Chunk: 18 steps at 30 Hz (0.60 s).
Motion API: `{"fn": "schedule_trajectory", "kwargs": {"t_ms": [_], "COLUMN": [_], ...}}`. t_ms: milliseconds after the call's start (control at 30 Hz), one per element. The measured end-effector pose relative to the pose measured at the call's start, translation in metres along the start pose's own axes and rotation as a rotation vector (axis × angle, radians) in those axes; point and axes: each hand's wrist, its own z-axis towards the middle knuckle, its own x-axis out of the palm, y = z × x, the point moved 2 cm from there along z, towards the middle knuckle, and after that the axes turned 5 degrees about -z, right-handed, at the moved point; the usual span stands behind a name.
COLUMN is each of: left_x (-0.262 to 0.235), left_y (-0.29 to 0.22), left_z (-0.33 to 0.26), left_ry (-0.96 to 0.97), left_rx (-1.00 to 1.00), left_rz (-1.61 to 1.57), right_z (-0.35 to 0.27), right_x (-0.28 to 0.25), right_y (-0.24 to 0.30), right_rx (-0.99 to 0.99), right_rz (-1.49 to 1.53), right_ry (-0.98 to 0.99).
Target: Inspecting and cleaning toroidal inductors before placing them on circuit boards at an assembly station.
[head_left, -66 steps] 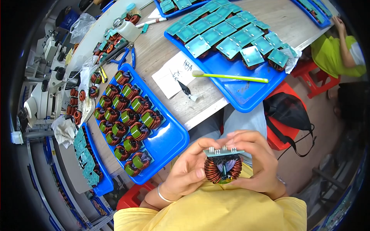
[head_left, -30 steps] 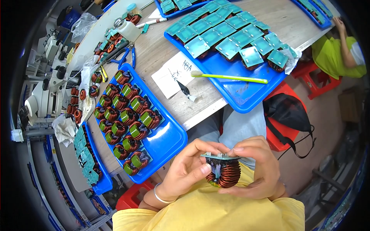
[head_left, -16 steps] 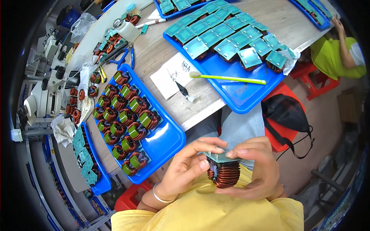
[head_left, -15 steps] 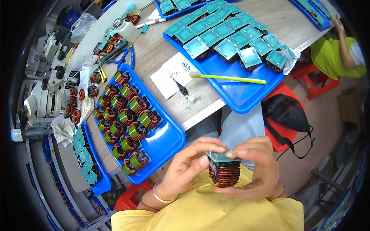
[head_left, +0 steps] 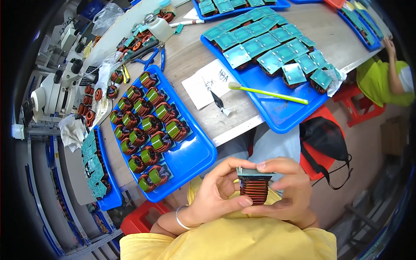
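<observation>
A copper-wound coil [head_left: 254, 190] with a green circuit board [head_left: 255, 172] on its top is held upright before my chest. My left hand [head_left: 219, 186] grips it from the left, fingers at the board's edge and thumb by the lower windings. From the other side, my right hand [head_left: 288, 188] is closed on it too, with fingers along the board and the thumb under the coil. Beyond my hands, a blue tray [head_left: 195, 158] carries several similar coils [head_left: 151, 124] with olive-green faces.
A second blue tray [head_left: 277, 123] bears rows of board-topped coils [head_left: 268, 43] and a yellow-green toothbrush [head_left: 273, 94]. Between the trays lie a paper [head_left: 201, 89] and a black-and-clear tube [head_left: 219, 103]. Blue-handled pliers [head_left: 151, 58] rest farther back. Another person [head_left: 385, 78] sits at far right.
The coil now stands more upright, its board seen nearly edge-on. My left thumb has moved from the board down to the windings. The whole view has shifted slightly.
</observation>
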Motion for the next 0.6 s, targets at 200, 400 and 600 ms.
{"fn": "schedule_trajectory", "kwargs": {"t_ms": [200,400,600], "left_x": [0.0028,0.0014,0.0020], "left_y": [-0.0024,-0.0022,-0.0058], "left_z": [0.0003,-0.0023,-0.0091], "left_ry": [-0.009,-0.064,-0.031], "left_rx": [-0.052,0.003,0.045], "left_rz": [-0.175,-0.227,-0.260], "right_z": [0.0019,0.0048,0.0040], "right_x": [-0.0012,-0.0012,0.0044], "right_y": [0.0042,0.0050,0.0091], "right_rx": [0.031,0.031,-0.008], "right_rz": [0.029,0.029,0.025], "right_ry": [0.000,-0.062,-0.082]}}
